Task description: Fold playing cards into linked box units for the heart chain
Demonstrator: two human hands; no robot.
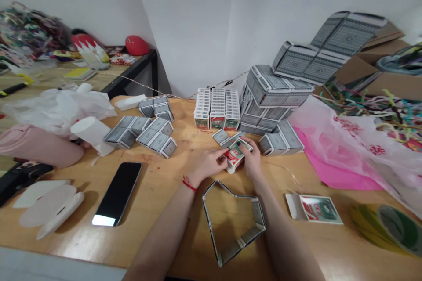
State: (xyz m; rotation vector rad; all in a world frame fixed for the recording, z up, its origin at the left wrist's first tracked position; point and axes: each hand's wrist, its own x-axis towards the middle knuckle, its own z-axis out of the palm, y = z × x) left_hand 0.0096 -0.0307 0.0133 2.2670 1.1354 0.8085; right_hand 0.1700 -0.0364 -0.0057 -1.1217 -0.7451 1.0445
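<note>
Both my hands meet over the middle of the wooden table, closed around a small stack of card packs with red, green and white printing. My left hand grips the stack from the left; a red string circles its wrist. My right hand grips it from the right, fingers wrapped over the top. Just behind the hands lie a loose grey patterned box and rows of upright card packs. Below my wrists lies a grey cardboard strip folded into an open outline.
Grey patterned boxes lie at left and are stacked at back right. A black phone lies left of my arm. A flattened printed pack lies at right, near pink plastic bags. White plastic pieces sit at far left.
</note>
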